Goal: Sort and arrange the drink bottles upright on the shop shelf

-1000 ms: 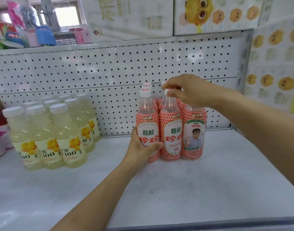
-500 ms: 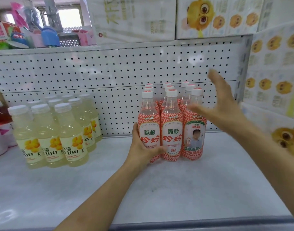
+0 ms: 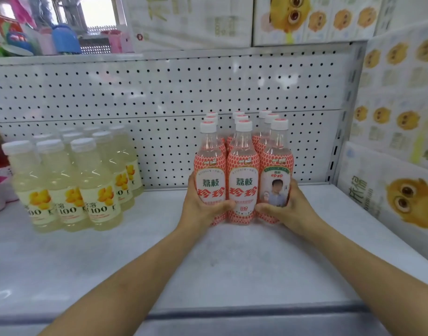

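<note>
red-labelled bottles (image 3: 243, 170): upright cluster, three rows deep, frame centre, on white shelf (image 3: 232, 263) near pegboard (image 3: 159, 93) | left hand (image 3: 203, 207): wrapped round left front bottle | right hand (image 3: 288, 209): wrapped round right front bottle | yellow drink bottles (image 3: 74, 180): upright, left of frame, well apart

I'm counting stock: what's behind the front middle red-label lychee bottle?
Behind the front middle bottle two more white caps show in line, so two more bottles stand there, then the pegboard back panel. Their bodies and labels are mostly covered.
</note>
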Available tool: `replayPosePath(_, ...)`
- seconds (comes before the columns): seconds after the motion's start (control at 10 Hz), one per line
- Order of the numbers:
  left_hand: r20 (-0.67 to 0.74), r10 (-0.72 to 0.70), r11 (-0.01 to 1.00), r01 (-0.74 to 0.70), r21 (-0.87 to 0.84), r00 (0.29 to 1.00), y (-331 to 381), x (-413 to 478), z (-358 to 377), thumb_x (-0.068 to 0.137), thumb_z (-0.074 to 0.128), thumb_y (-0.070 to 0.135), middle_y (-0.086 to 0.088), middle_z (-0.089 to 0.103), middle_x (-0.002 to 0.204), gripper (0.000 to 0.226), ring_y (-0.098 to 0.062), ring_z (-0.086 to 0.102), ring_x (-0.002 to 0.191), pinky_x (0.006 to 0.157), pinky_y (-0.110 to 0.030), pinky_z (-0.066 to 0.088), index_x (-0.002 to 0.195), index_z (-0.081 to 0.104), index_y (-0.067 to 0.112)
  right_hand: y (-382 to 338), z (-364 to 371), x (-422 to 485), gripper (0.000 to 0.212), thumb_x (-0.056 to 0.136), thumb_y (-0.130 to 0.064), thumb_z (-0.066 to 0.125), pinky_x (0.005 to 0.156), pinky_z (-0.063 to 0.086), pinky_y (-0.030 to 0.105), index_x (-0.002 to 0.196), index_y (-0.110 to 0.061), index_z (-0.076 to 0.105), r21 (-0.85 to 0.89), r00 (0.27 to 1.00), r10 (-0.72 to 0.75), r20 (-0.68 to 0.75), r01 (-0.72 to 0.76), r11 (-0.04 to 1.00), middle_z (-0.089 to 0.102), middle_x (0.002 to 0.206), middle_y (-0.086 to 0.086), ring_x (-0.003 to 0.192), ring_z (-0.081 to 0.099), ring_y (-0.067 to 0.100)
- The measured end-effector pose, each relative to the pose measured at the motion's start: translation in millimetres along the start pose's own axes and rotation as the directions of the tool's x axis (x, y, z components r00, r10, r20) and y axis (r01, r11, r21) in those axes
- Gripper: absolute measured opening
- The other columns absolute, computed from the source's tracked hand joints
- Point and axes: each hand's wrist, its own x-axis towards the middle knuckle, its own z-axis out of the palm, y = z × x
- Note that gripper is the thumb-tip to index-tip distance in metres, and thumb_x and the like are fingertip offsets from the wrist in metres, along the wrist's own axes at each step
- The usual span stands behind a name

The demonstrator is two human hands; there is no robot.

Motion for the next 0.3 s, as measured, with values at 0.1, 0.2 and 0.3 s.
replayPosePath(0.1, 0.018, -0.03, 0.999, 0.03, 0.037, 0.999, 7, -2, -2, 0.055, 0.096, 0.006, 0.004, 0.068, 0.116, 0.1, -0.006, 0.07, 0.1, 0.073, -0.025, 0.06, 0.135, 0.041, 0.026, -7, -1, 0, 0.082, 0.07, -0.011, 0.089, 0.092, 0.057, 0.042, 0.138, -0.014, 0.043, -0.059, 0.998, 0.059, 0.004, -0.059, 0.997, 0.067, 0.123, 0.0, 0.11, 0.067, 0.014)
replayPosePath(0.2, 0.078, -0.129, 0.984, 0.118, 0.13, 0.989, 19, -2, -7, 0.058, 0.094, 0.008, 0.002, 0.066, 0.12, 0.098, -0.012, 0.068, 0.106, 0.079, -0.029, 0.061, 0.138, 0.038, 0.024, -18, 6, -5, 0.084, 0.071, -0.009, 0.087, 0.099, 0.052, 0.05, 0.14, -0.013, 0.039, -0.02, 0.988, 0.144, -0.062, -0.145, 0.989, 0.061, 0.13, 0.005, 0.118, 0.062, 0.022)
replayPosePath(0.3, 0.259, -0.28, 0.936, 0.203, 0.288, 0.924, 41, -19, -19, 0.075, 0.086, 0.014, 0.01, 0.066, 0.115, 0.062, 0.002, 0.066, 0.098, 0.085, -0.019, 0.054, 0.121, 0.049, 0.03, -33, 17, -22, 0.071, 0.078, -0.019, 0.082, 0.106, 0.045, 0.05, 0.135, -0.017, 0.039, -0.088, 0.964, 0.108, -0.242, -0.133, 0.987, 0.049, 0.139, 0.008, 0.126, 0.051, 0.026)
